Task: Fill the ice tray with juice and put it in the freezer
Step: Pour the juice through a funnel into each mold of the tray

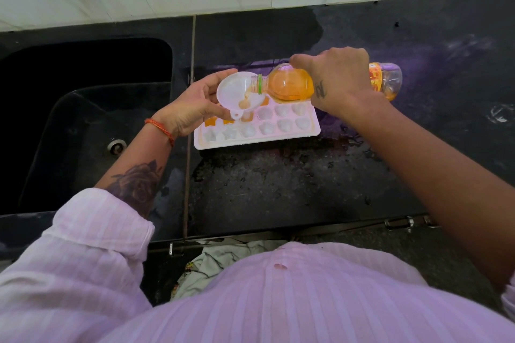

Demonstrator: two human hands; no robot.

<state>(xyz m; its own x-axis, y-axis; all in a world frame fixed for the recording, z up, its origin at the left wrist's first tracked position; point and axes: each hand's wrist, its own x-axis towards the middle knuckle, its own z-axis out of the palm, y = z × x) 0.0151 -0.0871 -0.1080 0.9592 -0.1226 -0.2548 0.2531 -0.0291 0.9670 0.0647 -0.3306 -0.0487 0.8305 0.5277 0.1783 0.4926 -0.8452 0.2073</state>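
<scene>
So we're right in the filling step: the right hand (338,79) is wrapped around the middle of a clear juice bottle (292,83) tipped on its side, mouth poking into a white plastic funnel (237,89), and orange juice is running down into the funnel's throat. The left hand (192,108) cups the funnel from the sink side, fingers curled under its rim and thumb along the near edge, holding it just above the white ice tray (259,127). The tray sits flat on the dark stone worktop (278,184), right beside the black sink (83,108). From what I can see, only a few cells in the far-left corner show orange; the star, round and heart shaped ones nearer me look pale and empty, so I'd say this is early days. Next move, I reckon, is easing the bottle back upright before that cell overflows, then shifting the funnel spout over to the neighbouring cell, and keeping it low so it doesn't splash. The worktop already looks wet in patches, so a slidey tray could be a thing. Hard to tell: the funnel spout and the cell directly under it are hidden by the funnel, and the far row of the tray sits behind the bottle and hand. No cap or freezer in sight.
</scene>
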